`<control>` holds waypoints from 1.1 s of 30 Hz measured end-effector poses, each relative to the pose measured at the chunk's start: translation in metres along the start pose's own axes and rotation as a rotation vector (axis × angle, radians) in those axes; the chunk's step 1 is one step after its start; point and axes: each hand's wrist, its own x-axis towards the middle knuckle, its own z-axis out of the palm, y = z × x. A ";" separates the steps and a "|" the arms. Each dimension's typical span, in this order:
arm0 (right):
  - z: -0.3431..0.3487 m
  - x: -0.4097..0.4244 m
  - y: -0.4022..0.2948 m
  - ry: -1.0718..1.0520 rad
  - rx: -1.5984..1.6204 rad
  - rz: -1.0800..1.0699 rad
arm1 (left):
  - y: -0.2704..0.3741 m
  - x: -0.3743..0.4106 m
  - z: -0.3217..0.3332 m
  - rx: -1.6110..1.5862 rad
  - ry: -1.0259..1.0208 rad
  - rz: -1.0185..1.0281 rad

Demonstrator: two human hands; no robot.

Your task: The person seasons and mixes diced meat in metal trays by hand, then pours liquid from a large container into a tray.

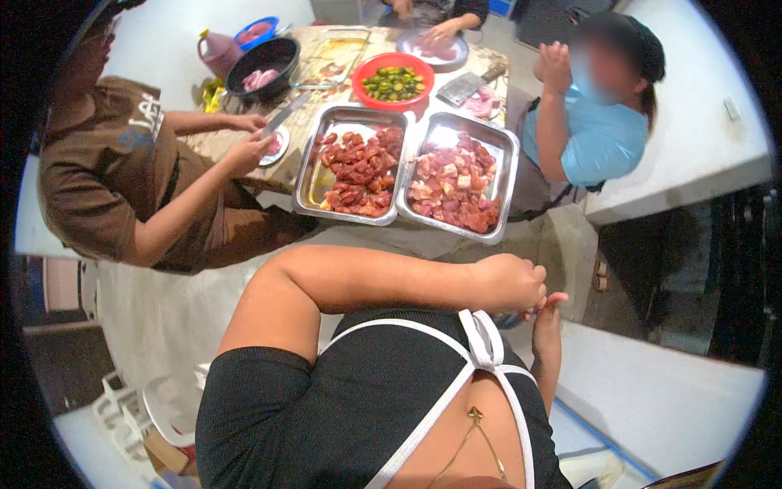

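My left forearm crosses in front of my body, and my left hand [510,282] is curled at the right. My right hand [548,318] is close against its fingertips, thumb raised and mostly hidden. Whether anything is between the fingers cannot be made out. Beyond my arm, two stainless steel trays sit side by side at the near table edge. The left tray [317,211] holds dark red marinated meat pieces [360,171]. In the right tray [510,177] lie paler meat chunks [458,177]. Neither hand touches the trays.
On the wooden table [275,174] stand a red bowl [394,102] of halved green citrus, a cleaver [462,90], a black basin [275,58] and a glass dish [330,61]. The person at left holds a knife [284,116]; two other people stand around the table.
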 end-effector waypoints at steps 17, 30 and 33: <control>-0.049 0.054 -0.010 -0.079 0.120 0.182 | -0.099 -0.230 0.000 -0.153 0.759 -1.384; -0.044 0.039 -0.001 0.225 0.274 0.379 | -0.193 -0.450 0.060 0.533 0.648 -1.533; -0.032 0.032 -0.017 0.276 0.291 0.352 | -0.219 -0.440 0.041 0.319 0.599 -1.540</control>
